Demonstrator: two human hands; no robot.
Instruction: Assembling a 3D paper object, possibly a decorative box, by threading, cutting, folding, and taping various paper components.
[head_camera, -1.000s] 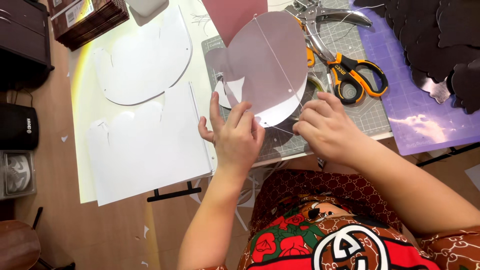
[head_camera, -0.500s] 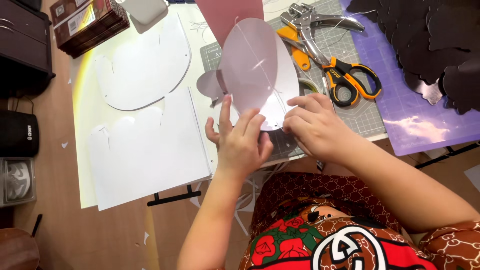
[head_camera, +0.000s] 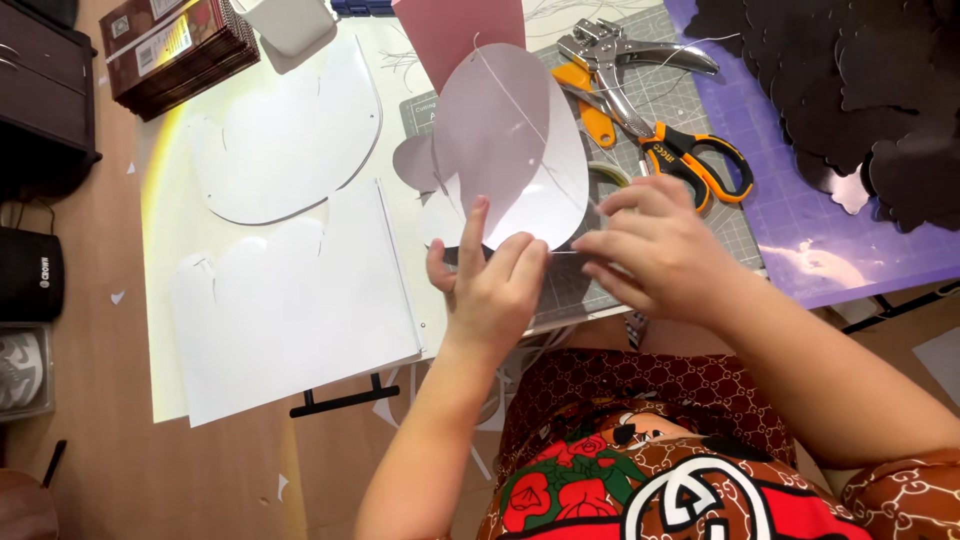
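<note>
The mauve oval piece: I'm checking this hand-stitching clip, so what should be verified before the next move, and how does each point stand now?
1. Left hand grips the mauve oval piece at its lower edge: ok.
2. Right hand is at the piece's lower right edge, fingers pinched: ok.
3. Thread runs across the piece without a visible tangle: ok.
4. Needle in the right fingers: cannot tell, too small to see.
5. Orange-handled scissors and metal punch pliers lie apart from both hands on the cutting mat: ok.
</note>
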